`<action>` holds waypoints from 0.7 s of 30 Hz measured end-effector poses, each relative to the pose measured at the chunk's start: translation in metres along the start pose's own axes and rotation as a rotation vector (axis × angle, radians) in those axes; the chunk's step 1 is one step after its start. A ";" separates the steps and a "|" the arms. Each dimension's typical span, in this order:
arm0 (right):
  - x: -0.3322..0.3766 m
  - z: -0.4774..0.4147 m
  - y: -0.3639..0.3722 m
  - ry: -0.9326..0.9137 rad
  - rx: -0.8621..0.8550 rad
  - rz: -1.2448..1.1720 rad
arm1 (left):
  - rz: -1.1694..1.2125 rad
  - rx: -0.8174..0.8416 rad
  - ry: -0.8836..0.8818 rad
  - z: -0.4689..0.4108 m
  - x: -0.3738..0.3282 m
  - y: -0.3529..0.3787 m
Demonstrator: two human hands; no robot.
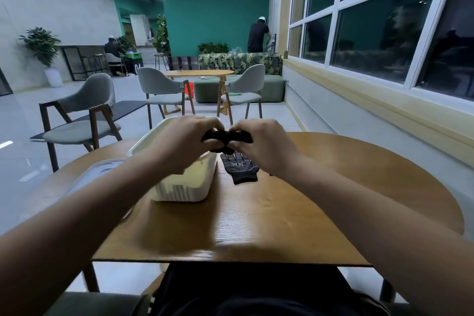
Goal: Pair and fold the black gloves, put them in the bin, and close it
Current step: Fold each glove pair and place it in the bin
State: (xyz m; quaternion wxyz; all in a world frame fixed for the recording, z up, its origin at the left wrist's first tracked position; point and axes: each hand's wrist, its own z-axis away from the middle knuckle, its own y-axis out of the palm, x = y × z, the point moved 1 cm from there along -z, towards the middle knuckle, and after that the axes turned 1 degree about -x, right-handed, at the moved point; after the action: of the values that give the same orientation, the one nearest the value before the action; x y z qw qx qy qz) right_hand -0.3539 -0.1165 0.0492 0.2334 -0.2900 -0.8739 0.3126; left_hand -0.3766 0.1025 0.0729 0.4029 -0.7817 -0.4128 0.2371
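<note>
my left hand (184,141) and right hand (264,146) both pinch a bunched black glove (225,137); another glove (239,168) lies just under my right hand; bin (189,185) open, nothing visibly inside.

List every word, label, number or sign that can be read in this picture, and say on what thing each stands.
"M": one white letter, as it seems, on the dark box on the floor at far left.
Lying glove on the table: a white printed mark, too blurred to read.
Held glove, gripped by the left hand and right hand: no print shows.
Nothing else is readable.
</note>
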 end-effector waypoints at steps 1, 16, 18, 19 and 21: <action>0.007 -0.007 0.007 -0.007 -0.005 -0.009 | 0.024 0.011 -0.016 0.003 0.009 -0.007; 0.055 -0.044 0.070 0.035 0.214 -0.132 | 0.171 0.173 -0.358 0.059 0.096 -0.024; 0.046 -0.043 0.062 0.048 0.179 -0.155 | 0.169 0.125 -0.340 0.057 0.094 -0.024; 0.041 -0.042 0.057 0.053 0.164 -0.154 | 0.160 0.097 -0.319 0.055 0.092 -0.024; 0.026 -0.040 0.048 0.067 0.144 -0.148 | 0.137 0.044 -0.269 0.046 0.082 -0.021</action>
State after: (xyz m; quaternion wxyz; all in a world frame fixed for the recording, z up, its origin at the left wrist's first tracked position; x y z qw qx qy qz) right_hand -0.3318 -0.0527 0.0507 0.3051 -0.2172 -0.8599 0.3469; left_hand -0.3738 0.1982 0.0606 0.3441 -0.7602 -0.4032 0.3756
